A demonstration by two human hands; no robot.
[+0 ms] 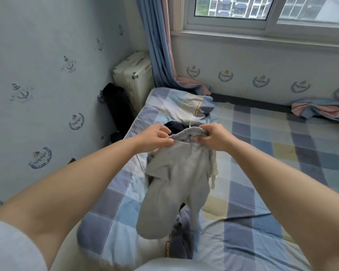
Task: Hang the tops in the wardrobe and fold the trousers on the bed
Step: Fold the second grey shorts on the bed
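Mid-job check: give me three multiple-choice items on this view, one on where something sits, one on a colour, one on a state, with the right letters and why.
1. Where is the cream suitcase?
A. On the bed
B. In the corner beside the curtain
C. Under the window

2. What colour are the trousers being held?
A. Grey
B. Red
C. Black

3. How are the trousers held?
A. Lying flat, untouched
B. By one hand only
C. By both hands at the waistband

Answers:
1 B: it stands off the bed, against the wall by the curtain.
2 A: the fabric is plain grey.
3 C: the left hand and right hand each pinch the waistband, legs hanging down.
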